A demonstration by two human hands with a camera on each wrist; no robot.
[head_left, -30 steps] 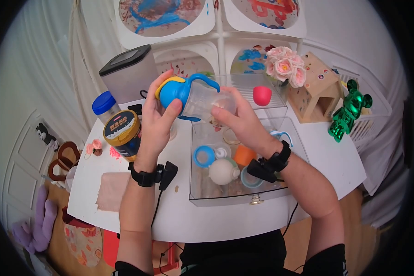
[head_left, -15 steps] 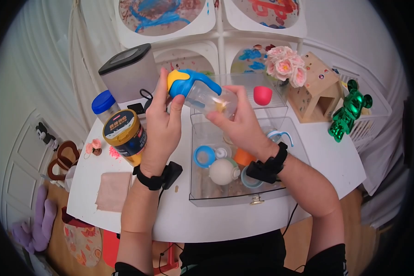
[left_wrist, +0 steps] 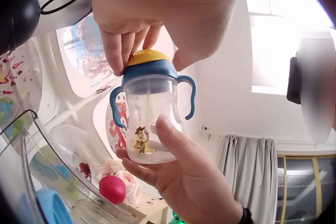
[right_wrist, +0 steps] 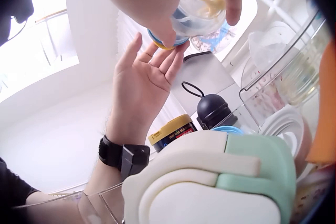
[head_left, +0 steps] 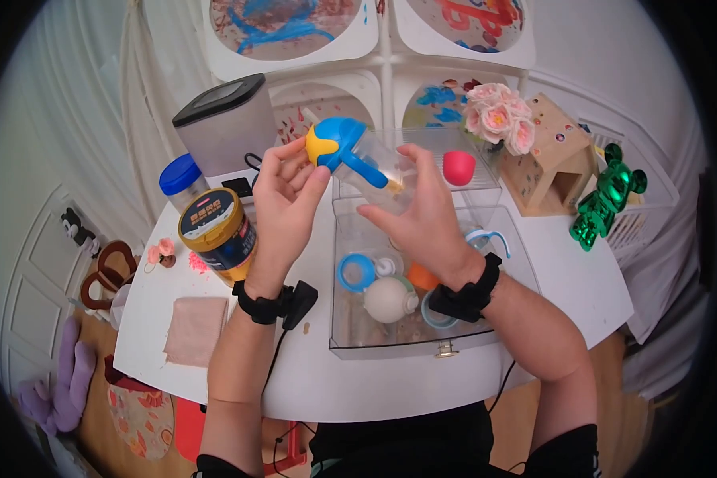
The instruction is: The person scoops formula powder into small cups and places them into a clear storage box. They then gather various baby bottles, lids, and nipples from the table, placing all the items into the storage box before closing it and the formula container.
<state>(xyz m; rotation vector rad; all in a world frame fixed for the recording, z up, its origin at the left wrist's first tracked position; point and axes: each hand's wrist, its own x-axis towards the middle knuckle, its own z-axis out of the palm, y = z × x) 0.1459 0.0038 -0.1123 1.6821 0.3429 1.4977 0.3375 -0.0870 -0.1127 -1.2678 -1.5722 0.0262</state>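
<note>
A sippy cup with a blue lid, yellow cap and two blue handles is held up above the table, tilted in the head view. Its clear body shows a small cartoon figure in the left wrist view. My right hand grips the body near its base between thumb and fingers. At the lid end, my left hand has its fingers fairly straight, fingertips against the yellow cap. The palm of the left hand shows in the right wrist view, its thumb standing apart from the lid.
Below the hands sits a clear box holding several cups and lids, including a round cream container. A gold-lidded tub, a blue-lidded jar and a folded cloth lie left. Behind are a pink cup and flowers.
The cup has turned, bringing its yellow cap round toward the camera and its lid end rightward. My left fingers have loosened from around the lid; the right hand keeps its grip.
</note>
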